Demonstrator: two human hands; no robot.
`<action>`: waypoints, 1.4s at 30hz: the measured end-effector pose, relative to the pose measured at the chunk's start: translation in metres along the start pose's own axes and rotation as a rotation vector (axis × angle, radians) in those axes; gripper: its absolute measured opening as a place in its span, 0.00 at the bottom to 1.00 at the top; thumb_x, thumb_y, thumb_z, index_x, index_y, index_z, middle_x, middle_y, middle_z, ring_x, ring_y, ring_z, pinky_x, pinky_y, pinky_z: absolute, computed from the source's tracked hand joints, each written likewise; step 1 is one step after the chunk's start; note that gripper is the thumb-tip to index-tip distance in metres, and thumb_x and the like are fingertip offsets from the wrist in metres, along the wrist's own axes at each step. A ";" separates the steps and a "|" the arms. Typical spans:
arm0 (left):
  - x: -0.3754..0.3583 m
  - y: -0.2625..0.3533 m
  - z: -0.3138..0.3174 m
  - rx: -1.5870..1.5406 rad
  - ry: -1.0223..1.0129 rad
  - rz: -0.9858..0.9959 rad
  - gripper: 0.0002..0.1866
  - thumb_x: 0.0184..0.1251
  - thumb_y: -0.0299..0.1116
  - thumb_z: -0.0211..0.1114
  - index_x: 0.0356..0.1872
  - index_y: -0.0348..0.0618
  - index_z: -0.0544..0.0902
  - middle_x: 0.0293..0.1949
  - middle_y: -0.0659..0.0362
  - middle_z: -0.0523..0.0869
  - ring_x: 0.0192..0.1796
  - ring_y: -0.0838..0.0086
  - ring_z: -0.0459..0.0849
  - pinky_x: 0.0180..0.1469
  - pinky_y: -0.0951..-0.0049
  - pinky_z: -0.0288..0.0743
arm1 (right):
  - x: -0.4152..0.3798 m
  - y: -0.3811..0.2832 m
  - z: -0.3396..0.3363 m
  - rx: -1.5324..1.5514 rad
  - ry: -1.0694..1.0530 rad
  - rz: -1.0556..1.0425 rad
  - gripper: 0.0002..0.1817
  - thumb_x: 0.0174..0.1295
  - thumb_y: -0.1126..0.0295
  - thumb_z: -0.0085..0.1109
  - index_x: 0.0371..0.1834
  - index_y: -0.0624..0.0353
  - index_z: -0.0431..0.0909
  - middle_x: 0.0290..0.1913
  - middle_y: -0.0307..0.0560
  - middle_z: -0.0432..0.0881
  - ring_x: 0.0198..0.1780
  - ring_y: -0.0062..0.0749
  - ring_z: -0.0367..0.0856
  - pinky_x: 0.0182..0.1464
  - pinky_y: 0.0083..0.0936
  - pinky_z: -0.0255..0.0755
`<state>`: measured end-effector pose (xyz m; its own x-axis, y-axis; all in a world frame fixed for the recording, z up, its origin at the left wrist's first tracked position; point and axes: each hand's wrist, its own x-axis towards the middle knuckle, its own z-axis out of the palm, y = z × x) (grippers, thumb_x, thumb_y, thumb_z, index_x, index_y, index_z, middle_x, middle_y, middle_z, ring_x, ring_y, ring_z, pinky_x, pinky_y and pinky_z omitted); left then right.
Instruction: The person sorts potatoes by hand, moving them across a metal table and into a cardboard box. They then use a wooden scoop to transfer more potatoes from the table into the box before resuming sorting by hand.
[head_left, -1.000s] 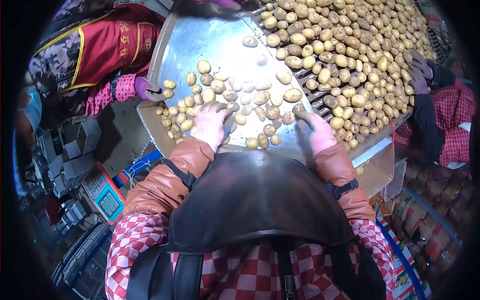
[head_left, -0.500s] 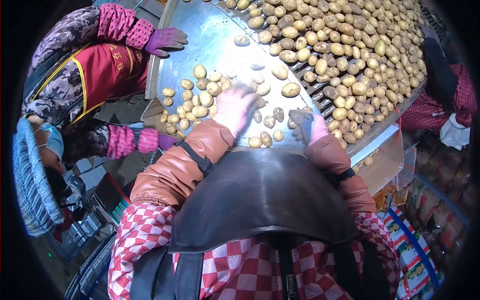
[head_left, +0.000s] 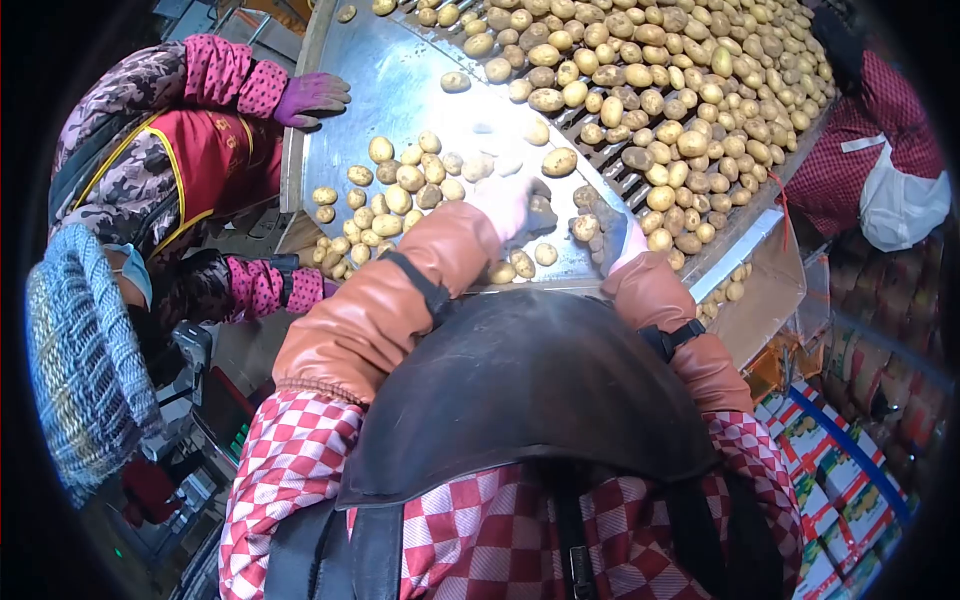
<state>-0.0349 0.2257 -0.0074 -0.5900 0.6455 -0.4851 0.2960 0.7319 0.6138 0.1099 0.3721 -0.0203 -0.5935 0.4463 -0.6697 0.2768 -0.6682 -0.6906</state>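
My left hand (head_left: 508,207), in a pink glove with grey fingertips, reaches onto the metal sorting table (head_left: 375,95). Its fingers are curled over a dark potato (head_left: 541,217), which they partly hide. Close by on the right, my right hand (head_left: 615,245), in a similar glove, has its fingers bent around a potato (head_left: 584,228). Another potato (head_left: 585,197) lies just beyond those fingers. Two or three loose potatoes (head_left: 522,263) sit near the table's front edge, below my left hand. To the left of my left forearm is a cluster of potatoes (head_left: 398,200).
A big heap of potatoes (head_left: 690,110) covers the slatted rack at the upper right. At the left, a co-worker's purple-gloved hand (head_left: 312,100) rests on the table's edge. A cardboard box (head_left: 755,310) with potatoes stands at the right. Another person's checked sleeve (head_left: 895,130) shows at far right.
My left hand has moved right and closed in near my right hand. Dark potatoes that lay loose between my hands are now at my fingers. The view has shifted slightly.
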 end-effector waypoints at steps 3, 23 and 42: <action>-0.001 -0.049 0.009 -0.316 -0.024 0.671 0.26 0.59 0.27 0.77 0.57 0.34 0.76 0.40 0.50 0.88 0.42 0.66 0.90 0.42 0.68 0.85 | -0.028 -0.017 -0.006 -0.189 0.009 0.065 0.17 0.68 0.56 0.64 0.50 0.57 0.83 0.30 0.41 0.84 0.23 0.24 0.76 0.22 0.21 0.67; -0.061 0.005 -0.012 -1.369 -0.733 0.027 0.26 0.75 0.36 0.62 0.70 0.40 0.72 0.45 0.60 0.83 0.36 0.83 0.76 0.33 0.84 0.68 | -0.089 -0.053 0.028 -0.095 -0.182 0.111 0.22 0.70 0.59 0.61 0.59 0.63 0.76 0.44 0.49 0.84 0.32 0.36 0.85 0.32 0.28 0.79; -0.043 -0.020 -0.002 -1.196 -0.341 -0.001 0.24 0.74 0.46 0.64 0.63 0.41 0.76 0.41 0.59 0.84 0.34 0.83 0.78 0.37 0.81 0.75 | -0.035 -0.027 0.009 -0.094 0.073 0.035 0.12 0.71 0.67 0.54 0.48 0.63 0.81 0.28 0.44 0.82 0.21 0.28 0.71 0.25 0.25 0.70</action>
<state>-0.0163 0.1827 0.0024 -0.3116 0.7999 -0.5129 -0.6794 0.1898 0.7088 0.1165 0.3691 0.0243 -0.5270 0.4679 -0.7095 0.3680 -0.6269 -0.6867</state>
